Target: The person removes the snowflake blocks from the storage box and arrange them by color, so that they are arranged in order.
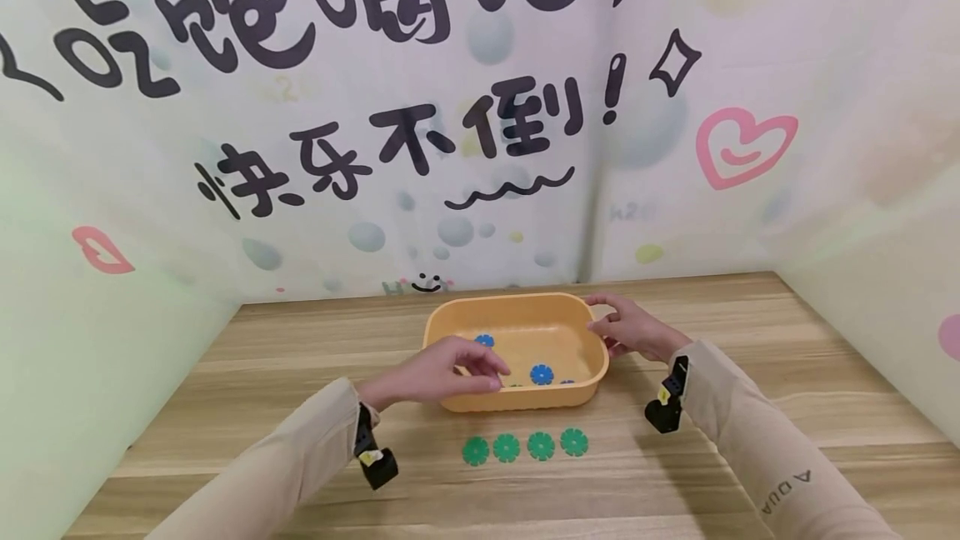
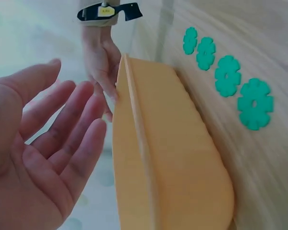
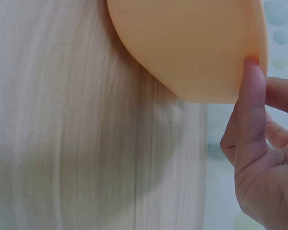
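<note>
Right hand point(image 1: 633, 330) on the rim of a yellow-orange bin point(image 1: 517, 397)

Your table point(image 1: 300, 348) has a streaked wood-grain top. The bin stands near the middle of its far edge: smooth, apparently plastic, roughly rectangular, with rounded corners, sides that narrow toward the base and a raised lip. Your right hand pinches the lip at the bin's right end, a fingertip pressed to the outer wall. Your left hand point(image 1: 446, 369) hovers over the bin's near left part, its fingers relaxed, slightly bent and spread, with a slim gap to the lip in the left wrist view.

Inside the bin you have blue discs point(image 1: 542, 374), one toward the left and one by the near wall, with part of another half hidden there. Four green discs point(image 1: 541, 446) lie flat on the table in a row along the bin's near side, well apart from its wall. They are thin and matt, with notched, petal-like edges and small centre holes.
</note>
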Motion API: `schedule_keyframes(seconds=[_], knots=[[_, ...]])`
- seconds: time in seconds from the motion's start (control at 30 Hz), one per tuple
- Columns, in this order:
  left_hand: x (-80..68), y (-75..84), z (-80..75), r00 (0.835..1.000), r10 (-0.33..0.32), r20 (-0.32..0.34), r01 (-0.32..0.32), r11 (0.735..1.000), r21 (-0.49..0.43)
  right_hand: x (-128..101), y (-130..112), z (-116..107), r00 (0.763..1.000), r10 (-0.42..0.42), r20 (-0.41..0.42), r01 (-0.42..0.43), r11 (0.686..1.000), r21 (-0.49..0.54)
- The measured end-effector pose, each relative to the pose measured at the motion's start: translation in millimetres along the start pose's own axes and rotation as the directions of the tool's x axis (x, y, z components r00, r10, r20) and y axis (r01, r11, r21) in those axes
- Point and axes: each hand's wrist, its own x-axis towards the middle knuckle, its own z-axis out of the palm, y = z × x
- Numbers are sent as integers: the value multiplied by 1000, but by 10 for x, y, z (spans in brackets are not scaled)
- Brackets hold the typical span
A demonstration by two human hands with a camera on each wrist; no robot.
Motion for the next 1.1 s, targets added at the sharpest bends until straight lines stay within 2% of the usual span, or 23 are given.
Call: schedule_keyframes(seconds=[0.23, 0.37, 0.47, 0.63, 0.77, 0.93, 1.1], knots=[[366, -70, 33, 992, -98, -79, 101, 994, 32, -11, 0, -4, 1000, 5, -1, -5, 1000, -1], [588, -133, 129, 983, -137, -119, 145, 988, 60, -13, -16, 6, 1000, 12, -3, -12, 1000, -1], [730, -195, 229, 980, -159, -116, 169, 983, 75, -10, -26, 10, 1000, 16, 2, -16, 1000, 0], [871, -261, 351, 981, -193, -31, 195, 977, 83, 0, -17, 8, 1000, 18, 3, -18, 1000, 11], [974, -268, 391, 982, -186, 41, 178, 974, 141, -8, -12, -8, 1000, 3, 5, -3, 1000, 9], [1068, -230, 425, 967, -208, 149, 176, 963, 202, -13, -15, -8, 1000, 1, 3, -1, 1000, 9], [1108, -233, 447, 946, -236, 222, 187, 957, 222, -13, -24, -2, 1000, 0, 10, 0, 1000, 13]])
